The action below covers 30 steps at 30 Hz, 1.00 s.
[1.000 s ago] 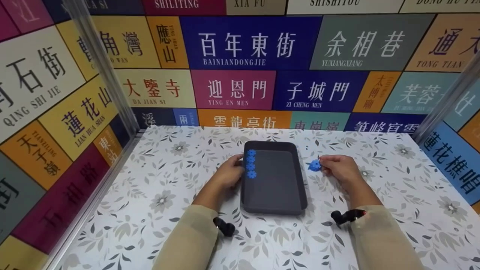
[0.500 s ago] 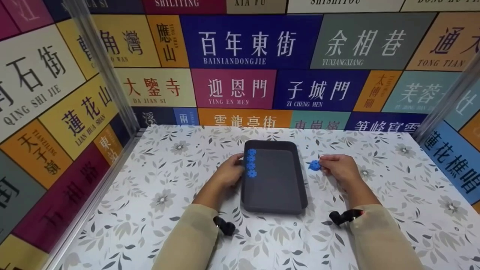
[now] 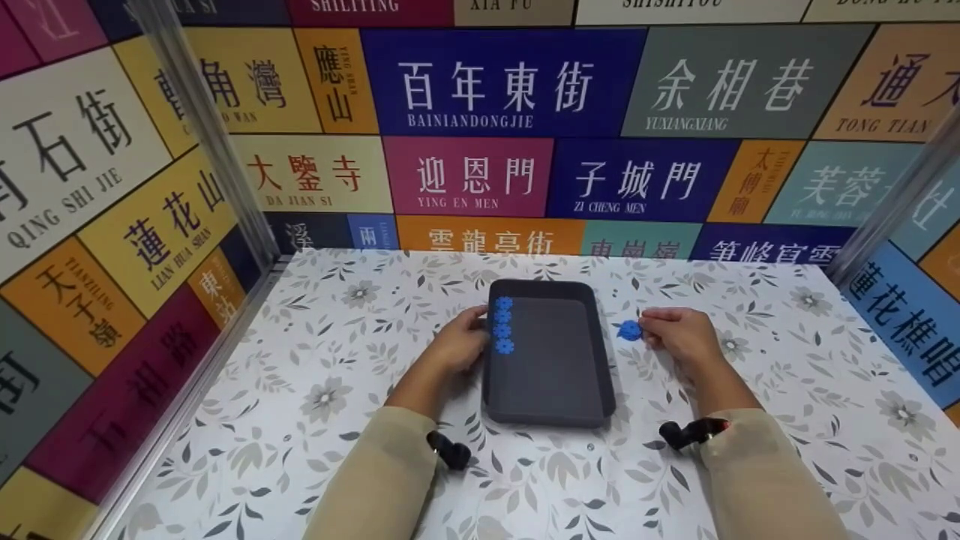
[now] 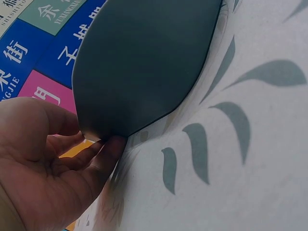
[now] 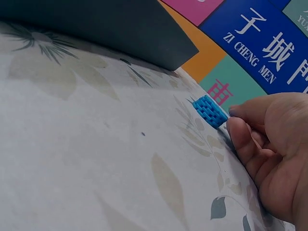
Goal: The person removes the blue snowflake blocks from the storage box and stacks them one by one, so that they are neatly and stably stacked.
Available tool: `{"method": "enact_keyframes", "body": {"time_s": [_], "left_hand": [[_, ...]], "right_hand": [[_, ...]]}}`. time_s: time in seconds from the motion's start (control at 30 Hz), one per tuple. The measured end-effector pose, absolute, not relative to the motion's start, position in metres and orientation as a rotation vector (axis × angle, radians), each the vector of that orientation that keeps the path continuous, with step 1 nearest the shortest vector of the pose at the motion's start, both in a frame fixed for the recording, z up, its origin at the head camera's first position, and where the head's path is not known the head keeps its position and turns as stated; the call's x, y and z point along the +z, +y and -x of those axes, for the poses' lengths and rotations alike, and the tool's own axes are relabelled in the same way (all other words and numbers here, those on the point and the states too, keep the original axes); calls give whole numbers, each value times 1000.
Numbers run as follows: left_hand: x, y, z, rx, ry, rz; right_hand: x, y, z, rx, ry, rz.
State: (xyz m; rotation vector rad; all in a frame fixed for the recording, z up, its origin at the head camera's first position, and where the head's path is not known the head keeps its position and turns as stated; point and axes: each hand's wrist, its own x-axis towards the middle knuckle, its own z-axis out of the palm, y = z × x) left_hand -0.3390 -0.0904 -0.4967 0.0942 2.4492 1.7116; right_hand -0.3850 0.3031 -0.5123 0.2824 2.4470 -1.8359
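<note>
- Hardly anything I can see from here has shifted since a second ago.
- Left hand point(image 3: 459, 343) — thumb and fingers gripping the left side of the grey tray point(image 3: 555, 367).
- Blue flower pieces point(image 3: 502, 329): four, in a column inside, along its left wall.
- Blue block point(image 3: 628, 330): near the tray's right side, apart from it.
- Right hand point(image 3: 679, 334) — pinching that block's right end.

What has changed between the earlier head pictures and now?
Nothing visibly moved, was taken hold of or let go. The right hand still pinches the small blue ridged stack; the left hand still holds the dark grey rectangular tray at its edge. The four blue flower-shaped pieces inside stay in their column.
</note>
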Motion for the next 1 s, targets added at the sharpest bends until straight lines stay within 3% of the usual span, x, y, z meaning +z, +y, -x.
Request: {"method": "enact_keyframes", "body": {"time_s": [0.27,1.0], "left_hand": [[-495,-91,339,1675,2482,-90],[-493,-89,339,1673,2476,-45]], "right_hand": [[-504,292,385,-1852,2454,-322],[-451,182,372,-2036,2307,227]]}}
